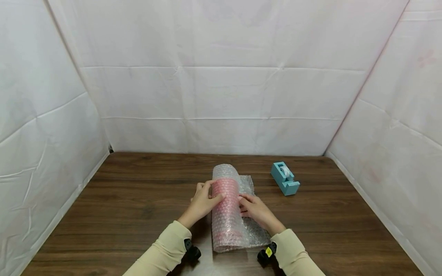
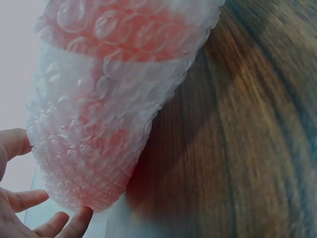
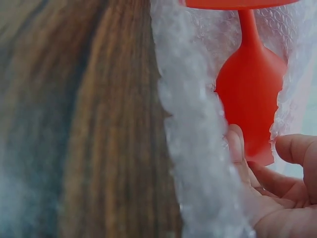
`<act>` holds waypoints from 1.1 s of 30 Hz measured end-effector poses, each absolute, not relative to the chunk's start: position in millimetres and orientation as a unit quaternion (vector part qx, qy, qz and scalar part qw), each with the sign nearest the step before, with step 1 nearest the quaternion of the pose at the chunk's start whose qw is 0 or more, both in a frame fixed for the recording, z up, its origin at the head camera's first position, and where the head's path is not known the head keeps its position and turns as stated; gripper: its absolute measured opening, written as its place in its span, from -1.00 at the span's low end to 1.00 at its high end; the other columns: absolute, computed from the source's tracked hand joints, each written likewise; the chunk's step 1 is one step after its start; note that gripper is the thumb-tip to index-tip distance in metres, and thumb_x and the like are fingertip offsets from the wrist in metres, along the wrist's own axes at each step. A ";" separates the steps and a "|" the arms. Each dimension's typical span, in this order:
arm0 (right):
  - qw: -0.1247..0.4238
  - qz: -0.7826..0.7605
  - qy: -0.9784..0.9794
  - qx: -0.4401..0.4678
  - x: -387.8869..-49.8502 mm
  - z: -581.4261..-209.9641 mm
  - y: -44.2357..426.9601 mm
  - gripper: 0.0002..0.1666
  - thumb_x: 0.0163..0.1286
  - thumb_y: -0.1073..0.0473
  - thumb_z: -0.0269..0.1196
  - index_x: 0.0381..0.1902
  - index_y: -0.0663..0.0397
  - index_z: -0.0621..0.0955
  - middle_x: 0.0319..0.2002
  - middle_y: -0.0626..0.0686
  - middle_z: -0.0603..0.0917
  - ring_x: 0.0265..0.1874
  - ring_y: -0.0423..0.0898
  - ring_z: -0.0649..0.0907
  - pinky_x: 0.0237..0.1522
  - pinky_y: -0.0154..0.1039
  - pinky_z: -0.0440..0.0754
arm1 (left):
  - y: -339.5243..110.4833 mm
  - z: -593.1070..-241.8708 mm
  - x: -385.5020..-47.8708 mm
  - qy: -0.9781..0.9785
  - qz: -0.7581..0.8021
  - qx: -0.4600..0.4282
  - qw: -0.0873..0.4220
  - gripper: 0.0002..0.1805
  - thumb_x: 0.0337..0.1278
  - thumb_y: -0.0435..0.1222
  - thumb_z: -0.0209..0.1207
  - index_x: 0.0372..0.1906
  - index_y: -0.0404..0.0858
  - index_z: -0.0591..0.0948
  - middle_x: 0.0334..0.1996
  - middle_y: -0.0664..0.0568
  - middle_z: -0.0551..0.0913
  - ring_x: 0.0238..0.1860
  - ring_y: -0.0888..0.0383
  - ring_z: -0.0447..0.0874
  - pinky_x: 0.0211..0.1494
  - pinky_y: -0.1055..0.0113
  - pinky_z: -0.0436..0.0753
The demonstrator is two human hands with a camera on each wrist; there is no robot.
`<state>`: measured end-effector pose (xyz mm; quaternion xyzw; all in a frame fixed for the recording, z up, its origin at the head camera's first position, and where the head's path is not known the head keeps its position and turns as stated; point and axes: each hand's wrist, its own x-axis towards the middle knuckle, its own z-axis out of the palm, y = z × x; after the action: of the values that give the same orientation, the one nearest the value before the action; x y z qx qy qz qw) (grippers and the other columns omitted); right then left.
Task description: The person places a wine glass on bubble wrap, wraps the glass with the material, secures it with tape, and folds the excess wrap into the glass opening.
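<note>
A roll of clear bubble wrap (image 1: 226, 226) lies lengthwise on the table, with red showing through its layers. My left hand (image 1: 201, 204) rests on its left side, thumb on top and fingers spread; in the left wrist view these fairly straight fingers (image 2: 29, 198) touch the wrap (image 2: 89, 134). On the right side, my right hand (image 1: 258, 212) pinches the wrap's edge. The right wrist view shows a red stemmed object (image 3: 252, 84), like a goblet, inside the wrap (image 3: 193, 119), with my right hand's thumb and fingers (image 3: 292, 193) at the edge near it.
A flat part of the wrap (image 1: 255, 232) extends to the right beneath my right hand. Farther right and back stands a light-blue tape dispenser (image 1: 284, 179) with a roll of tape. White cloth walls (image 1: 221, 92) enclose the brown wooden table (image 1: 148, 184) at the back and sides.
</note>
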<state>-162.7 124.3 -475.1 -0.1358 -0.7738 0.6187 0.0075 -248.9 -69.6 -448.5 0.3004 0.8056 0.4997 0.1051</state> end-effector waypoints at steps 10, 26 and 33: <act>0.061 0.638 -0.751 -0.156 -162.0 -477.0 122.6 -0.63 0.43 0.28 0.06 0.11 0.25 0.24 -0.25 0.13 0.56 -0.39 -0.13 0.60 -0.29 -0.22 0.66 | -64.0 -449.7 -246.4 0.811 0.489 0.306 0.098 -0.34 0.16 -0.06 0.23 0.32 -0.21 0.36 0.08 -0.28 0.36 0.00 -0.14 0.51 0.11 -0.40 0.22; 0.086 0.605 -0.775 -0.165 -157.0 -473.0 126.5 -0.75 0.42 0.28 0.10 -0.02 0.33 0.53 -0.19 0.16 0.59 -0.35 -0.13 0.64 -0.24 -0.13 0.71 | -58.9 -447.5 -244.0 0.813 0.484 0.309 0.092 -0.35 0.17 -0.05 0.22 0.34 -0.15 0.35 0.02 -0.21 0.34 0.01 -0.15 0.49 0.11 -0.31 0.28; 0.064 0.611 -0.773 -0.158 -154.0 -470.2 131.6 -0.65 0.44 0.21 0.11 0.08 0.34 0.54 -0.17 0.13 0.63 -0.30 -0.15 0.66 -0.16 -0.12 0.70 | -58.8 -446.7 -244.3 0.811 0.485 0.313 0.094 -0.34 0.18 -0.04 0.22 0.34 -0.15 0.34 0.04 -0.23 0.33 0.01 -0.16 0.49 0.13 -0.34 0.24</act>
<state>-154.0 131.6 -470.2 -0.1585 -0.7729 0.6110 0.0641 -244.3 -58.8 -446.7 0.3131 0.8112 0.4849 0.0938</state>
